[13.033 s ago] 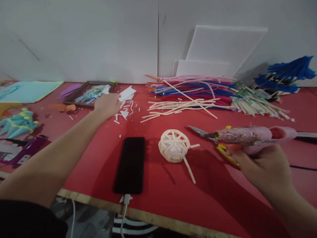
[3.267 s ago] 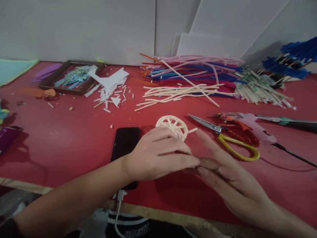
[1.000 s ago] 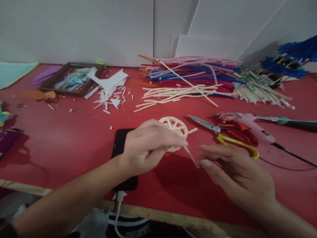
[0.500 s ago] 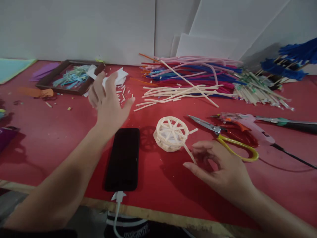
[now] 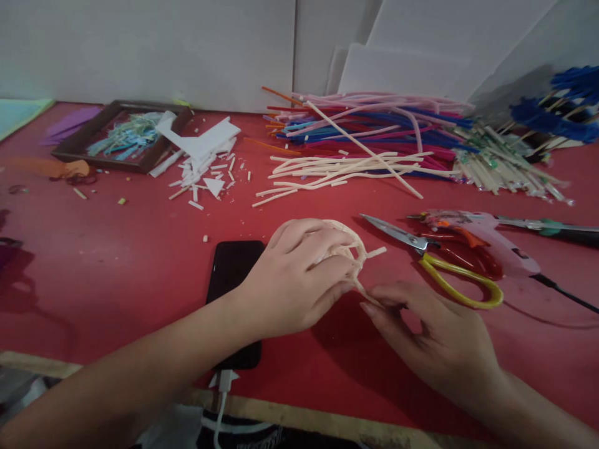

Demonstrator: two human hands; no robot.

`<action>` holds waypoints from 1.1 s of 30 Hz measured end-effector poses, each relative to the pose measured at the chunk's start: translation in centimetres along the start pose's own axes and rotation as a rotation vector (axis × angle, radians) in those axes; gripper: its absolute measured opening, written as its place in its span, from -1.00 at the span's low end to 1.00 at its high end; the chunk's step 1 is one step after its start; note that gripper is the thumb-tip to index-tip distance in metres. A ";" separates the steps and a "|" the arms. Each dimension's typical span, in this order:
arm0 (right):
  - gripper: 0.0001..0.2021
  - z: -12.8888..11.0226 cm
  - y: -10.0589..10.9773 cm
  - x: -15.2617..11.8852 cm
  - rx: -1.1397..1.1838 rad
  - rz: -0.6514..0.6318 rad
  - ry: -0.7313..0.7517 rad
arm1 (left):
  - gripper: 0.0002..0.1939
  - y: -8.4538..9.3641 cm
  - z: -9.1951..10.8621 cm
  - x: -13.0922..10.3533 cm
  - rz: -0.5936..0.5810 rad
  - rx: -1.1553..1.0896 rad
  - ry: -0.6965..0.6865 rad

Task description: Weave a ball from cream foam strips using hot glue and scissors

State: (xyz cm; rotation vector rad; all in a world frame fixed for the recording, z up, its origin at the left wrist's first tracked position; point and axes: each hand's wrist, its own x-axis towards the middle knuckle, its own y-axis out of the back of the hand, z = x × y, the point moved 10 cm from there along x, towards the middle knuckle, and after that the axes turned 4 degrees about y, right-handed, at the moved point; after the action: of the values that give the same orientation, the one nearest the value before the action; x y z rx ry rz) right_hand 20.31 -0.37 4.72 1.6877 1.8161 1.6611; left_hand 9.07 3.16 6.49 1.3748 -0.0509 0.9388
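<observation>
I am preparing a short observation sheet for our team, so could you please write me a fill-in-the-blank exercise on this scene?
1. The right hand pinches a thin strip, while the round cream frame is partly covered by the ____.
2. The white cable is plugged into the ____.
3. The scissors have one red handle, and the other handle is ____.
4. The body of the glue gun is mainly ____ in colour.

Missing words: left hand; phone; yellow; pink.

Left hand [image 5: 302, 274]: back up, fingers curled. Right hand [image 5: 444, 343]: thumb and forefinger pinched. Left forearm [image 5: 145, 374], right forearm [image 5: 538, 405]: bare, angled inward.
</observation>
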 end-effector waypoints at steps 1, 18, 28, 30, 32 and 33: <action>-0.89 -0.1 0.0 0.0 0.000 0.000 0.011 | -0.84 0.0 0.0 0.1 -0.001 -0.009 -0.002; -0.85 0.1 1.1 0.4 -0.114 0.036 0.011 | -0.89 0.2 0.7 0.4 -0.018 -0.049 -0.062; -0.86 0.7 1.4 0.6 -0.126 0.021 -0.033 | -0.85 0.0 1.1 0.5 -0.069 -0.050 -0.098; -0.86 0.9 1.5 0.5 -0.120 0.021 -0.052 | -0.84 -0.1 1.1 0.4 -0.082 -0.053 -0.102; -0.87 1.2 1.5 0.5 -0.108 0.022 -0.073 | -0.84 -0.1 1.1 0.4 -0.094 -0.053 -0.101; -0.87 1.3 1.6 0.5 -0.100 0.023 -0.081 | -0.84 -0.2 1.1 0.4 -0.096 -0.053 -0.102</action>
State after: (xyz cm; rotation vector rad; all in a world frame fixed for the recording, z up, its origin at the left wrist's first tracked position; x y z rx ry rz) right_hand 22.00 0.40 5.73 1.7142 1.6555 1.6386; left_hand 9.91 2.45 6.83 1.3636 -0.0852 0.7822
